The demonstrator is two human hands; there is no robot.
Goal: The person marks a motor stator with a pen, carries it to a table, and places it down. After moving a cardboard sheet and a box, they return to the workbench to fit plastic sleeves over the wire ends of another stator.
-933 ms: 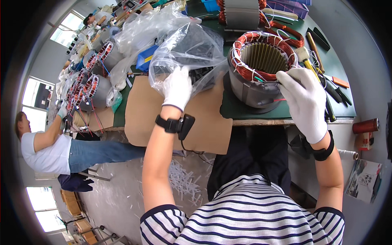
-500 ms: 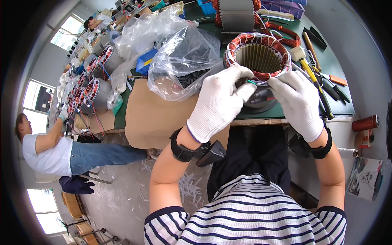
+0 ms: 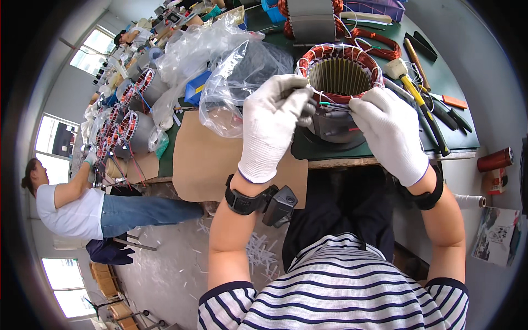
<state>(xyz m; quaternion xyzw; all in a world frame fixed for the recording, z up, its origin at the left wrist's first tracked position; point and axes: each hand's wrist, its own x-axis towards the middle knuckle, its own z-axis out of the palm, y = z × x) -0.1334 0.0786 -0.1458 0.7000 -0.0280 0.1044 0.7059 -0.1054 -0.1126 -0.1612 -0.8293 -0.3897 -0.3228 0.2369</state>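
A motor stator [image 3: 336, 129] stands on the bench in front of me, its bore facing up and ringed by a red copper winding [image 3: 379, 71] laced with white cord. My left hand [image 3: 268, 124], in a white glove, is closed at the ring's left side, thumb and fingers pinched on the white cord. At the right front rim my right hand [image 3: 388, 124], gloved too, pinches the cord against the winding; its fingertips partly hide it. A short green piece [image 3: 328, 103] shows on the near rim between both hands. Red-tipped leads [image 3: 335, 132] lie below it.
Behind stands another stator [image 3: 313, 22]. To the right lie a yellow-handled hammer [image 3: 415, 96], pliers [image 3: 459, 121] and a coil of copper wire [image 3: 382, 47]. Clear plastic bags [image 3: 220, 93] and brown cardboard [image 3: 203, 159] are at left. A co-worker [image 3: 71, 203] handles stators farther left.
My left hand has drawn back left from the near rim, leaving the green piece exposed. My right hand has shifted slightly left and stays at the rim.
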